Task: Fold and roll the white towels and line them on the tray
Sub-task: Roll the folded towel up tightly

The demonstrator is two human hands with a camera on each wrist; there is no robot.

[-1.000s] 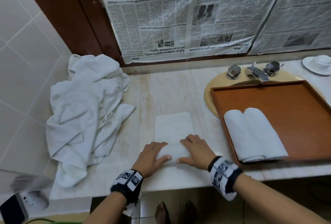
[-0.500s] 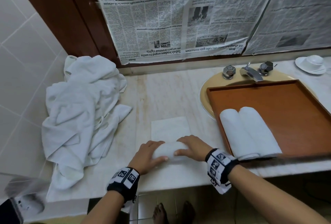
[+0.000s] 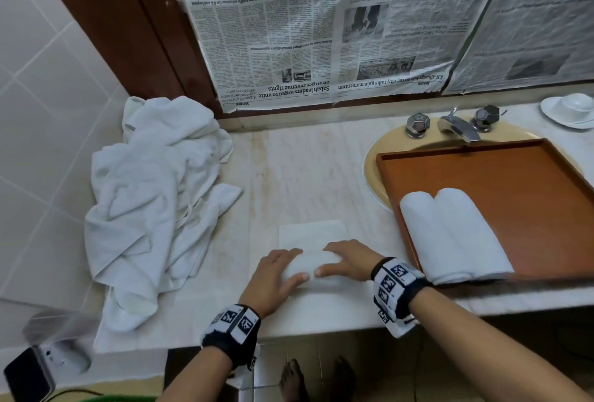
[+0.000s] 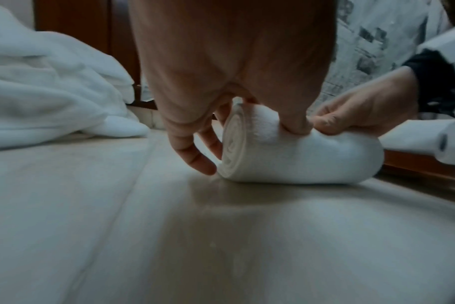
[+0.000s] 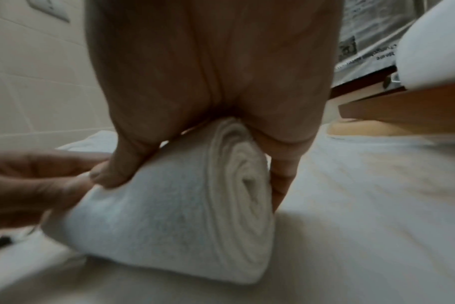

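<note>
A: Fingers status?

B: Left hand (image 3: 273, 276) and right hand (image 3: 348, 260) both curl over the half-rolled towel (image 3: 313, 265), thumbs on the near side, one hand at each end. The roll sits on the surface (image 3: 305, 176), flat tail extending away from the person.

A: Handling properties?

B: Likely soft, light and compressible; the spiral loosens if pressure drops. Grip around the full roll, pinning the loose edge.

A: Destination?

B: The tray (image 3: 514, 183), beside the two rolled towels (image 3: 456, 234). The unfolded pile (image 3: 151, 202) lies well apart, left.
</note>
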